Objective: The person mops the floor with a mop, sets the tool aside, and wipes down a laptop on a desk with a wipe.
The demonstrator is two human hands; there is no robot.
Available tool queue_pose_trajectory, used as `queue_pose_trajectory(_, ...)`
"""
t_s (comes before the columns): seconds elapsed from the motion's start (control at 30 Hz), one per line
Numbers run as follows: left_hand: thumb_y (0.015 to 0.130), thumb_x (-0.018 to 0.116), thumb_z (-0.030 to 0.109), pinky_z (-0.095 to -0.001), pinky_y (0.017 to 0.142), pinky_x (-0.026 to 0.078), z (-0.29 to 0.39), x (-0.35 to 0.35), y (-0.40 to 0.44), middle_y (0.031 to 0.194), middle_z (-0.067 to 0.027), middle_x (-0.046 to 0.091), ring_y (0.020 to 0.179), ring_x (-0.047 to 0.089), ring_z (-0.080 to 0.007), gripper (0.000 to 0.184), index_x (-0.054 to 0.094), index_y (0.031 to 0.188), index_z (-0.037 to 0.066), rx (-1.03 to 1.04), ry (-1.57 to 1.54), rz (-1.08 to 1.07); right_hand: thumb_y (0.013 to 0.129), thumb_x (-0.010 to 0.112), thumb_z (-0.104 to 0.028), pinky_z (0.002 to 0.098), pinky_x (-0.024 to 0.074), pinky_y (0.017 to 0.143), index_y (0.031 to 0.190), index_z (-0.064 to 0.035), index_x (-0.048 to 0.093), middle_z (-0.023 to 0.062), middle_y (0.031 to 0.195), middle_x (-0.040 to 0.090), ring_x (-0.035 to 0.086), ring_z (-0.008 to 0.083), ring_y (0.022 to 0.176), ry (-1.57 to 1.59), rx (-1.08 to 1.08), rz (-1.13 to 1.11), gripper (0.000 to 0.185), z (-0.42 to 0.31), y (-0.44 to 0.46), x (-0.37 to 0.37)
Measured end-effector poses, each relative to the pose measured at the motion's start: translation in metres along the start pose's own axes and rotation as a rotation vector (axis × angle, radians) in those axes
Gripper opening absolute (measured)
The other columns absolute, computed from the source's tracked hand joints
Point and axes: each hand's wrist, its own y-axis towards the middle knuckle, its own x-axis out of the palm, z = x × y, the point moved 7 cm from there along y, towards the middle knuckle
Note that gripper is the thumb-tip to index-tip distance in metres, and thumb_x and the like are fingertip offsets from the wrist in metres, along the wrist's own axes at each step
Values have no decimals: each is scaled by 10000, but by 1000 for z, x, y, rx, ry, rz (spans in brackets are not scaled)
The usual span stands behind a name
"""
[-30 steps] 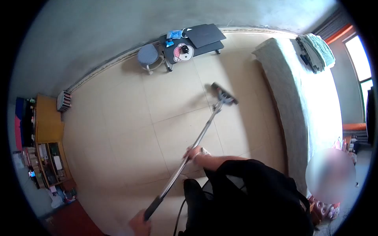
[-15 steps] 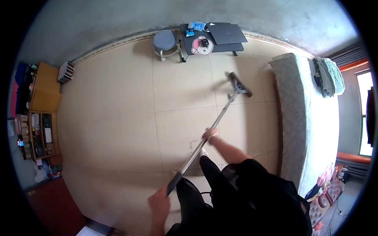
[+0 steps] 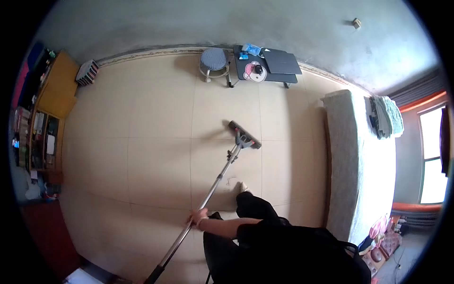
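A sponge mop (image 3: 215, 186) with a long metal pole slants across the floor, its wide head (image 3: 244, 136) resting on the tiles in the middle. My right hand (image 3: 198, 217) is closed round the pole, partway down its length. The dark grip end (image 3: 155, 273) runs out of the picture at the lower left. My left hand is outside the view. One of my feet, in a light shoe (image 3: 244, 187), stands to the right of the pole.
A low black folding table (image 3: 241, 75) with a laptop (image 3: 282, 62) and a round stool (image 3: 213, 59) stand by the far wall. A bed (image 3: 347, 156) lines the right side. Shelves (image 3: 47, 142) and a dark red cabinet (image 3: 47, 232) stand at left.
The mop head has come back toward me and to the left. My right hand has moved down and left with the pole. My left hand has left the view.
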Motion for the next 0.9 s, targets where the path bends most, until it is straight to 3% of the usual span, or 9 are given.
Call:
queue_pose_trajectory(0.1,716,485,114,-276,483,344,32,66,31,591,-33,459,496,383,-150,146,524,831,33,61,-175,-121,706,446,-36,346,413,329,832,-28,246,137,560,391,457,249,428,-115,-269,109,237,-80,23,-48)
queue_pose_trajectory(0.17,548,557,66,-379,540,390,93,97,58,640,-121,519,616,506,-314,227,517,771,86,-31,-222,-103,703,457,-97,365,399,355,791,-29,310,127,567,421,473,244,458,-130,-302,195,184,-140,50,-87)
queue_pose_trajectory(0.3,601,528,124,-388,469,377,252,105,112,662,-75,531,572,520,-278,181,494,777,104,236,-260,2,699,478,-219,403,370,406,709,-30,437,107,580,481,503,235,519,-138,-291,357,194,-293,101,-179)
queue_pose_trajectory(0.37,616,524,123,-380,437,386,322,104,137,668,-69,529,518,521,-261,188,475,796,97,304,-253,109,734,425,-139,359,334,294,653,-29,377,104,433,380,406,226,333,-255,-570,317,145,-386,67,-181)
queue_pose_trajectory(0.43,608,534,118,-411,527,381,379,109,163,664,-84,527,611,526,-292,207,455,798,97,215,-249,-47,736,414,-100,341,345,275,652,-20,379,106,448,389,395,216,325,-171,-609,432,121,-452,70,-203)
queue_pose_trajectory(0.53,673,474,114,-346,440,416,441,103,189,635,-61,518,522,540,-226,85,447,750,90,297,-157,42,719,405,-71,317,342,279,546,-44,357,83,412,373,408,211,327,-205,-577,358,182,-516,82,-215)
queue_pose_trajectory(0.67,680,469,121,-363,465,413,428,115,195,636,-65,517,545,541,-242,72,441,738,88,150,-136,-17,741,408,-88,326,367,331,549,-71,370,117,474,475,472,213,389,-273,-479,290,196,-512,135,-229)
queue_pose_trajectory(0.8,649,519,157,-408,516,383,353,159,148,658,-95,521,605,532,-288,148,461,764,83,-23,-291,-133,745,335,-208,405,375,384,685,-13,381,173,617,486,508,308,531,-1392,-341,110,209,-409,194,-228)
queue_pose_trajectory(0.9,600,507,68,-408,498,358,267,183,65,581,-121,469,528,491,-296,107,457,694,61,-299,-510,-87,697,311,-454,525,361,491,758,-18,401,183,644,493,513,356,597,-653,-195,209,449,-256,220,-279)
